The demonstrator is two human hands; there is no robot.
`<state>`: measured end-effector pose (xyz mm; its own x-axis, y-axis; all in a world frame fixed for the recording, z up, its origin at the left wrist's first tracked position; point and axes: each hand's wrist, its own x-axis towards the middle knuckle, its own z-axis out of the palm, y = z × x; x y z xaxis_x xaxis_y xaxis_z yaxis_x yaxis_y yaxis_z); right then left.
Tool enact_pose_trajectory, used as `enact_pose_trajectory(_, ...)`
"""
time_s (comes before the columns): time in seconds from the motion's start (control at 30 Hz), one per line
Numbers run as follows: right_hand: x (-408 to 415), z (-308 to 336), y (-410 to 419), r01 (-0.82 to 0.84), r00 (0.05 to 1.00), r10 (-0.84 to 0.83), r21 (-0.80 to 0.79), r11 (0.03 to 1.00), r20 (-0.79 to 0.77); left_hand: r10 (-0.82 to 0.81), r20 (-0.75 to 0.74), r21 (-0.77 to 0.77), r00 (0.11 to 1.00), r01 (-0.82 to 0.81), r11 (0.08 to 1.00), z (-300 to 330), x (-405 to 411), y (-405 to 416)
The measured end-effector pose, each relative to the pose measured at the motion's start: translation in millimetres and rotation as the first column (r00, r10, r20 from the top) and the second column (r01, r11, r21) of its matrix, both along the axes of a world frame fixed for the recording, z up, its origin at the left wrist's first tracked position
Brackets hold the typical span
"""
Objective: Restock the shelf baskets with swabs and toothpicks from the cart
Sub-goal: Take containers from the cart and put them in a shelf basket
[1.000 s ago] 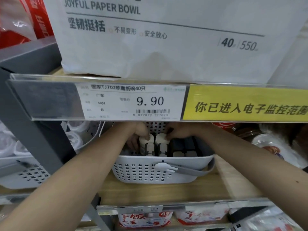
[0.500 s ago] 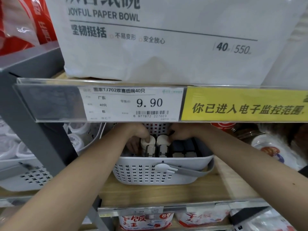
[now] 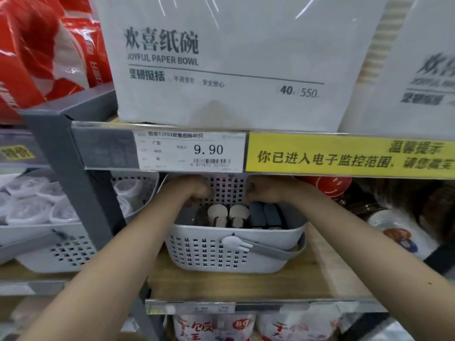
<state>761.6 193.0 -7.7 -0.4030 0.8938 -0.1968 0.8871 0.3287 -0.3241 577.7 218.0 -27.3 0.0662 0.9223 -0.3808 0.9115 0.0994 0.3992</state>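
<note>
pale perforated plastic, the basket (image 3: 229,252) sits on the wooden shelf (image 3: 246,284) already holding two white-capped tubs (image 3: 227,215) and a row of dark packs (image 3: 264,215), so this restock looks well along. behind them, the left hand (image 3: 190,190) and right hand (image 3: 264,191) curl at the basket's back under the price rail (image 3: 192,151); whether they hold anything cannot be told. the cart is out of view.
</note>
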Motion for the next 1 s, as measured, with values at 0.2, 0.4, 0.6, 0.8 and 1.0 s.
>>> enact_pose_trajectory(0.2,16.1,9.4,-34.9,-0.029,0.997,0.041,0.175,0.984,-0.068,-0.151,0.033,0.332,0.988,0.131,0.934,29.8,-5.8,-57.8)
enact_pose_trajectory(0.4,24.2,1.3,-82.7,-0.011,0.969,0.106,0.388,0.921,-0.224,-0.121,-0.068,0.616,0.99,0.137,0.776,35.5,-4.8,-135.0)
enact_pose_trajectory(0.6,12.0,-19.1,-128.7,-0.013,0.871,0.221,0.428,0.904,-0.439,0.055,0.129,0.658,0.99,-0.127,0.742,11.1,-21.7,-213.7)
enact_pose_trajectory(0.8,-34.6,-47.9,-163.1,-0.326,0.748,0.49,0.395,0.859,-0.447,0.375,0.278,0.436,0.884,-0.464,0.771,-36.2,-42.0,-294.2)
enact_pose_trajectory(1.0,-102.6,-102.2,-196.1,-0.602,0.641,0.627,0.217,0.769,-0.442,0.714,0.36,0.194,0.6,-0.797,0.572,-81.7,-80.7,-394.2)
